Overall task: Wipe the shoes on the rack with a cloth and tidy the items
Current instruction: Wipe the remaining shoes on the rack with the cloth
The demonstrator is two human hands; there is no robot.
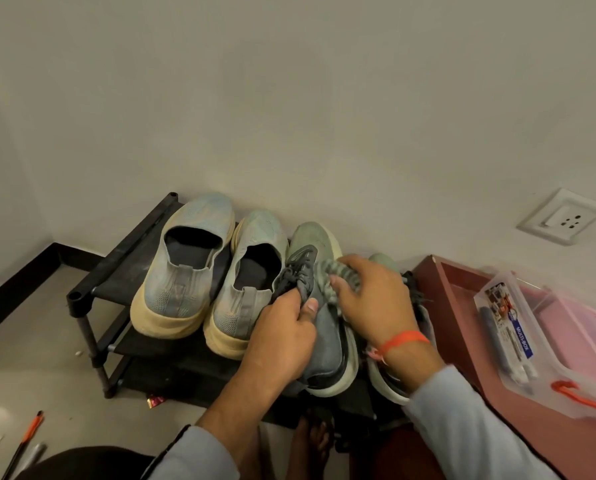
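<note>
Wiping is under way: the left hand (282, 327) pinches the laces of the grey-green sneaker (320, 306) on the rack (116, 265); the right hand (372, 296), fingers curled, grips the striped cloth (338, 275) on its upper. Next likely the neighbouring shoe.

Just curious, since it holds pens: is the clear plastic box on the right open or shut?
Open. The clear plastic box shows no lid on top, and the pen pack lies exposed inside.

Rack (92, 289) top packed: four shoes side by side, touching. Wall (289, 116) close behind. Cabinet (462, 341) hems right. Left floor (30, 341) open.
</note>
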